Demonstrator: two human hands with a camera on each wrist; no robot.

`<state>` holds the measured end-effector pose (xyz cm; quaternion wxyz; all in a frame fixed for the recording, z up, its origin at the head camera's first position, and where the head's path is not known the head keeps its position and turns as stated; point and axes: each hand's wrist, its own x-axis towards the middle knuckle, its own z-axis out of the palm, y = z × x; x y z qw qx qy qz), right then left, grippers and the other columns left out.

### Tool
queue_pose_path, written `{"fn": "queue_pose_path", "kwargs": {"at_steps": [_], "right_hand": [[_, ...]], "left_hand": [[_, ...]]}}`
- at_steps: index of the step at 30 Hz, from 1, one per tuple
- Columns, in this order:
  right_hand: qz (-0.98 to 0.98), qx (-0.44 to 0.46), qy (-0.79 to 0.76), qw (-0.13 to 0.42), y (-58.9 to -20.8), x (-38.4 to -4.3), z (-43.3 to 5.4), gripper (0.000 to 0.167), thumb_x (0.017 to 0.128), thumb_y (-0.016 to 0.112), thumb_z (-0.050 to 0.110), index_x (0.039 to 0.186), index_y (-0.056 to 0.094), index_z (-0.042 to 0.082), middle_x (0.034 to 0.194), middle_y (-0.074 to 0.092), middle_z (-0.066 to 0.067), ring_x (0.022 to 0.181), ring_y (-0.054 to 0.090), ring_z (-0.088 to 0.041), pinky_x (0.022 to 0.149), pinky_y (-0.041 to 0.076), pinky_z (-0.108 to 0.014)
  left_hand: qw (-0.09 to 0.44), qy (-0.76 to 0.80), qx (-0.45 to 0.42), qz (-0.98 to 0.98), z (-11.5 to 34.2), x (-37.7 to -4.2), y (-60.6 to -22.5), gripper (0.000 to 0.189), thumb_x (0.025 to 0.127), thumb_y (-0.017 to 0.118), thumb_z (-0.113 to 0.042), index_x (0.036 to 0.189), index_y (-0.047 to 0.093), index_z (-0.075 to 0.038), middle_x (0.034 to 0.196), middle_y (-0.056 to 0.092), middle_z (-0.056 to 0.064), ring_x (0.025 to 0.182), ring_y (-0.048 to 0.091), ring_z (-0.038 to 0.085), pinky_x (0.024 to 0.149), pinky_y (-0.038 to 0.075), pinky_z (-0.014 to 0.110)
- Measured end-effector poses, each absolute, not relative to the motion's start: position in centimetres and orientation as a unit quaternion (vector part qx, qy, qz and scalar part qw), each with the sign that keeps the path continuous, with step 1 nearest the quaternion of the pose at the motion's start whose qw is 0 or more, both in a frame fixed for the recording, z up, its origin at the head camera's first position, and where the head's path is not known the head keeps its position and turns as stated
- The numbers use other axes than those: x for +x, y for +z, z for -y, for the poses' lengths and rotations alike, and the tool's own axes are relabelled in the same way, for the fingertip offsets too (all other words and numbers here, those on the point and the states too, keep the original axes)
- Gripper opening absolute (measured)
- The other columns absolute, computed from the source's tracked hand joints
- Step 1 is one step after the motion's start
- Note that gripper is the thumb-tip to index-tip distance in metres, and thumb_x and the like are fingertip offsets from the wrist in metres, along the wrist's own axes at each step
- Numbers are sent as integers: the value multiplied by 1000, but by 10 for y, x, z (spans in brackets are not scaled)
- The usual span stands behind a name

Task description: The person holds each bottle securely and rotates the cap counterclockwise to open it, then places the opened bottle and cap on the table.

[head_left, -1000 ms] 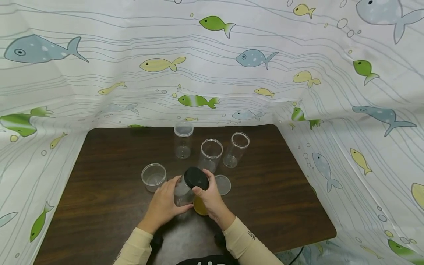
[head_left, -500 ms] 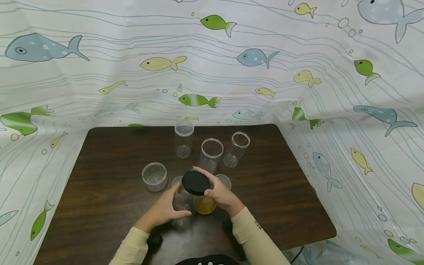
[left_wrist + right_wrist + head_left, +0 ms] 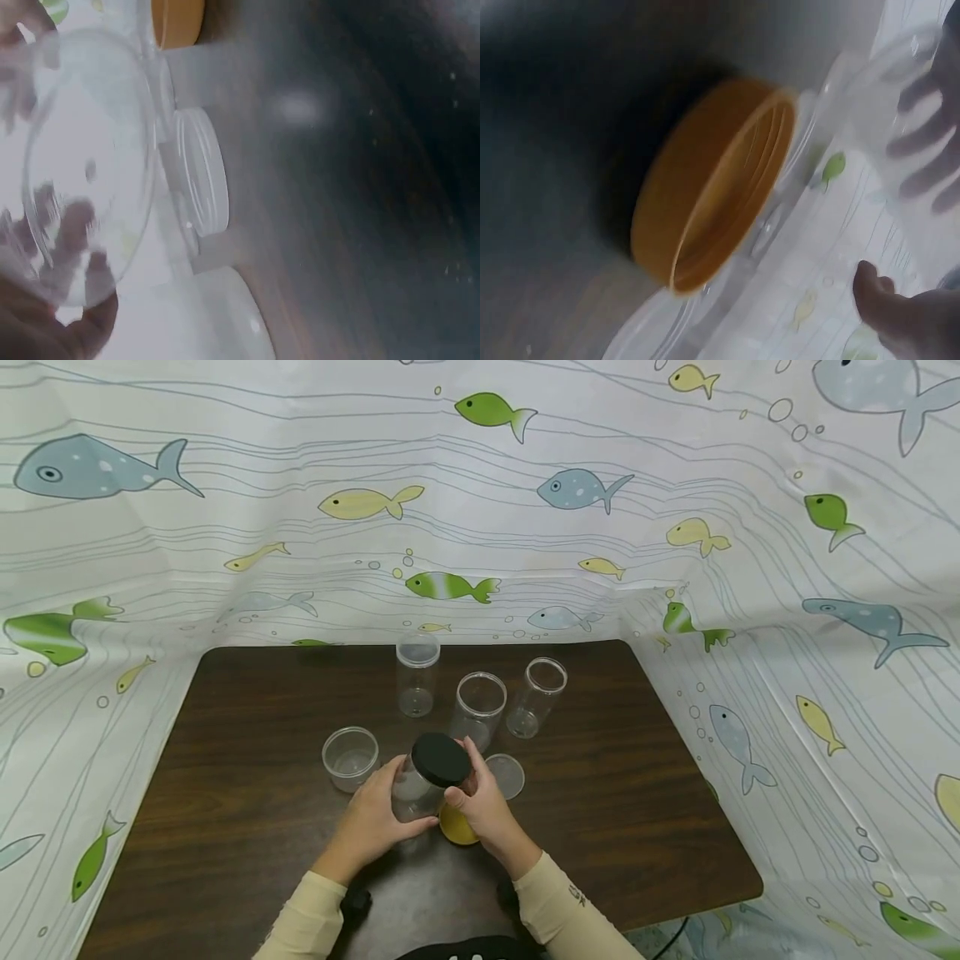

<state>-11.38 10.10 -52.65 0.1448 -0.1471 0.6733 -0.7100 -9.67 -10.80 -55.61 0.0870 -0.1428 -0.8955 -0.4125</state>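
Observation:
A clear plastic jar (image 3: pixel 411 797) with a black lid (image 3: pixel 441 760) is held above the table, tilted slightly to the right. My left hand (image 3: pixel 369 820) grips the jar's body from the left, its thumb low on the near side. At the lid, my right hand (image 3: pixel 489 817) holds the edge between thumb and fingers. The left wrist view looks at the jar's clear bottom (image 3: pixel 94 172), with fingers visible through it. Below the jar, a yellow lid (image 3: pixel 457 827) lies on the table, hollow side up (image 3: pixel 727 202).
A short clear jar (image 3: pixel 350 760) stands left of the hands. Beyond are three taller clear jars: one (image 3: pixel 416 681) with a cover, a middle one (image 3: pixel 478 710), and one (image 3: pixel 535 702) at right. A clear lid (image 3: pixel 506 777) lies right, another lid (image 3: pixel 202 172) beneath the held jar.
The right hand turned outward round the black lid, then swung back toward its earlier position. The jar dipped nearer the body and rose again, still held by the left hand.

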Motion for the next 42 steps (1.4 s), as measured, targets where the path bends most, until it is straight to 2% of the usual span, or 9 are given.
{"fn": "queue_pose_path", "kwargs": {"at_steps": [4,10,13,20,27,32,35,39,42], "right_hand": [[-683,-110,-710,133,-528,-105,-93,136,67,58,85,163,2,6,158,34,-24,137,46,-37,106,43,-40],[-671,-113,-720,135,-526,-108,-95,132,64,60,84,163,13,11,155,34,-23,135,48,-32,108,41,-36],[-644,-151,-733,161,-526,-114,-101,128,67,67,78,162,17,8,154,36,-22,135,48,-29,108,42,-32],[-568,-298,-725,250,-527,-133,-119,123,76,72,71,159,18,-2,151,45,-11,135,49,-19,110,41,-33],[-514,-338,-730,298,-533,-144,-124,124,79,72,69,161,11,0,155,42,-8,139,45,-20,113,37,-35],[-537,-307,-744,253,-535,-141,-124,122,81,72,66,160,7,0,157,33,-14,139,44,-20,111,40,-33],[-589,-274,-734,201,-531,-135,-121,122,81,72,67,159,9,-2,159,28,-21,143,37,-22,114,34,-32],[-669,-221,-693,152,-525,-123,-116,123,79,68,72,159,12,-3,161,27,-23,150,27,-28,120,25,-43],[-722,-194,-651,131,-524,-115,-113,120,78,64,77,159,18,0,159,31,-21,148,31,-33,117,28,-52]], "left_hand": [[118,-362,-146,913,104,-97,-558,104,64,93,-53,143,47,-2,122,65,14,109,64,32,88,51,57],[120,-361,-175,908,105,-94,-556,105,64,94,-52,144,46,-3,123,65,15,111,64,33,91,49,59],[81,-389,-187,899,107,-92,-555,104,67,93,-49,146,43,-4,132,62,16,116,62,34,94,49,59],[-69,-516,-235,821,117,-90,-550,102,75,90,-40,155,35,-8,151,50,13,132,53,35,104,43,60],[-120,-551,-241,790,122,-91,-551,104,78,88,-33,160,28,-14,151,49,10,130,54,29,104,43,57],[-96,-554,-220,797,120,-93,-553,101,79,88,-27,159,29,-9,149,51,11,128,55,31,101,45,58],[-58,-537,-200,817,119,-94,-555,100,76,91,-29,156,34,-8,145,54,11,124,58,30,98,48,55],[-2,-468,-182,865,117,-94,-559,101,71,93,-37,151,41,-3,140,58,15,121,60,33,96,48,58],[19,-409,-174,896,116,-94,-562,104,69,93,-47,149,43,-3,137,60,16,121,59,35,98,45,60]]}}
